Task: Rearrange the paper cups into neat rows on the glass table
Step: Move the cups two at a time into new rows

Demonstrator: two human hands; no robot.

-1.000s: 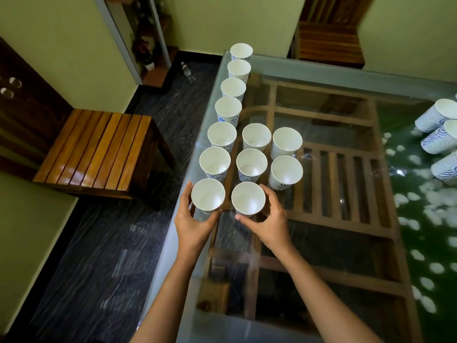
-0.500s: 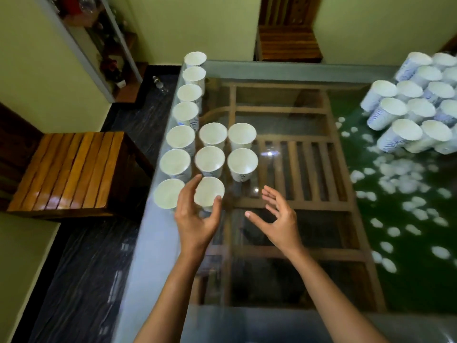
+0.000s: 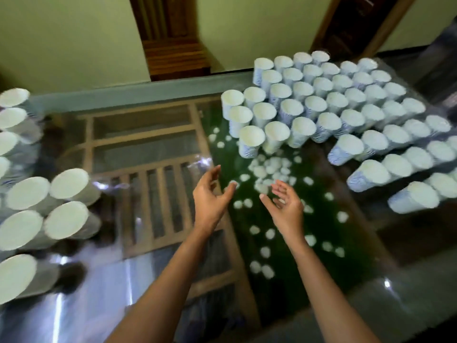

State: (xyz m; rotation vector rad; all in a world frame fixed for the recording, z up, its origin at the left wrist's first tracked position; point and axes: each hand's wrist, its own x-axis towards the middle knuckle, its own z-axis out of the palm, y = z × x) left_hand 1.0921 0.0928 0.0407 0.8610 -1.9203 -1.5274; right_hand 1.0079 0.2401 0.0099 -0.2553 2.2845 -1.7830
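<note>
At the left edge of the view, the arranged paper cups [image 3: 68,184] stand upright on the glass table [image 3: 111,97], rims nearly touching in short lines. This spacing is judged to serve the row pattern the task calls for. The wooden frame [image 3: 148,194] is visible through the glass in the middle of the table. The left hand [image 3: 209,201] hovers above this zone and holds nothing; its fingers [image 3: 215,170] are spread and lightly curved, with the palm turned inward. The right hand [image 3: 288,209] mirrors it just beside, over the green spotted surface [image 3: 309,243], with its fingers [image 3: 279,188] apart and also empty. Both forearms extend forward and to the right, so the open, facing palms appear preset to close around a cup body. To the right, the dense block of paper cups [image 3: 321,107] stands packed rim to rim, near the fingertips but apart from them. It is judged to be the stock for the next pick.
</note>
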